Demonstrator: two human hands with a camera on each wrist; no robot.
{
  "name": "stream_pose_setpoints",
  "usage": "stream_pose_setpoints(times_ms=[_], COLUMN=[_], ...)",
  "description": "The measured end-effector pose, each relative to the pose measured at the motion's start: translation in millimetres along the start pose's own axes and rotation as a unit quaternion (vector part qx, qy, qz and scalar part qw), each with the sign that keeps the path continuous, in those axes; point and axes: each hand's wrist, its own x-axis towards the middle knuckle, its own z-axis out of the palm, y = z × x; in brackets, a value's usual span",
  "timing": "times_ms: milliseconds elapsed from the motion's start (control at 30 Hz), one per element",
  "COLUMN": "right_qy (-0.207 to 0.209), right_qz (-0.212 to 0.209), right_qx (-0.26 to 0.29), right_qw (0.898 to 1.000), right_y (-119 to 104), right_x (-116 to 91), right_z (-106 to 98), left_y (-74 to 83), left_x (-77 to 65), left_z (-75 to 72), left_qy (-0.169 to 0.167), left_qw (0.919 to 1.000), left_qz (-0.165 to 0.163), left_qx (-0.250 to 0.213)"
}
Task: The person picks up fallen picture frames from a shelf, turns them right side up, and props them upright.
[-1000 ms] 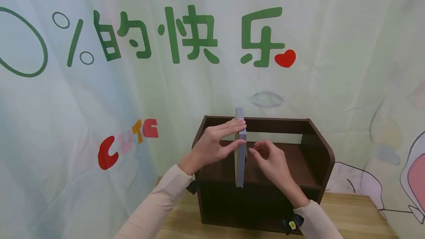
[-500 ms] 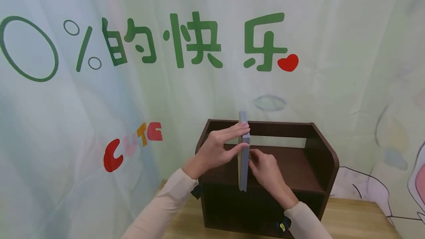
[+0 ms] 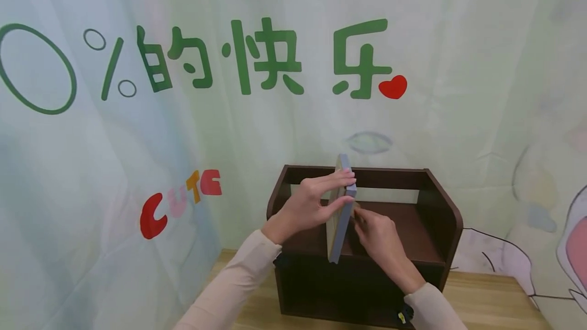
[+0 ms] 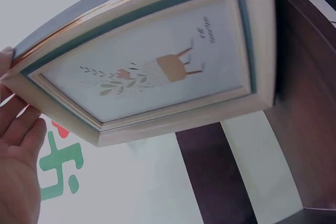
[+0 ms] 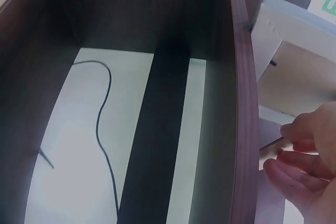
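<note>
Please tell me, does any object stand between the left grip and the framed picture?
Nothing visible does: in the head view, the left grip touches the edge of the framed picture directly.

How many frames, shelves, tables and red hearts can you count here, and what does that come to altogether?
Frame: 1
Shelf: 1
Table: 1
Red heart: 1
Total: 4

The framed picture (image 4: 152, 72) has a cream border, teal inner band and blue-grey edge; the shelf (image 3: 412, 228) is dark brown, the surface (image 3: 486, 297) tan wood grain.
</note>
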Motion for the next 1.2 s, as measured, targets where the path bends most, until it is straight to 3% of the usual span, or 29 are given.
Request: stream_pose_setpoints(times_ms=[267,467,867,1200], right_qy=[0.013,0.016,0.003,0.002], right_qz=[-0.026,-0.023,0.004,0.013], right_qx=[-0.030,-0.042,-0.037,-0.034], right_qw=[0.999,0.999,0.999,0.999], right_y=[13.3,17.6,21.8,23.0], right_x=[-7.3,-10.7,-17.6,-19.2], right_z=[-12.4,-18.9,-20.1,-20.3], left_y=[3.2,4.7,7.4,8.4], left_x=[16.0,23.6,30.8,32.9], left_z=[13.4,21.0,31.0,33.0], left_qy=[-0.038,-0.067,-0.096,-0.095], left_qw=[0.9988,0.9966,0.9939,0.9941], left_qz=[0.021,0.029,0.032,0.028], left_qx=[0.023,0.038,0.045,0.043])
